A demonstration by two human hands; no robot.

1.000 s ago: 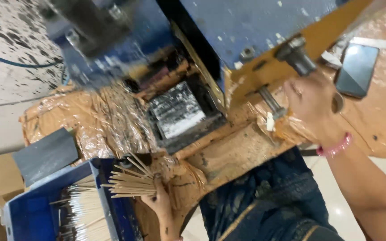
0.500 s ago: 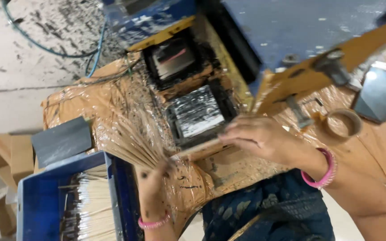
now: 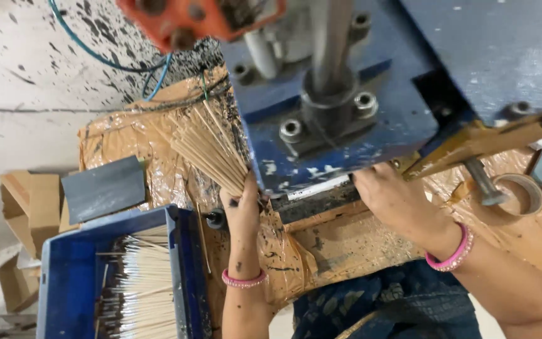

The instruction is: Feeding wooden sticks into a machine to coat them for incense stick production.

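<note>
Your left hand (image 3: 241, 210) pinches the fanned sticks (image 3: 208, 150) at their base beside the press (image 3: 340, 100). Light, brittle; hold low. Right hand (image 3: 390, 198) under the press: grip unclear.

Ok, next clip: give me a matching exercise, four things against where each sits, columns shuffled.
Things:
1. bundle of thin sticks
2. blue bin
3. tape roll
4. grey block

Places:
A. far right, on the wrapped bench
B. in the left hand, fanned upward
C. lower left, holding pale sticks
D. just above the bin's top edge

Pairs: 1-B, 2-C, 3-A, 4-D
</note>
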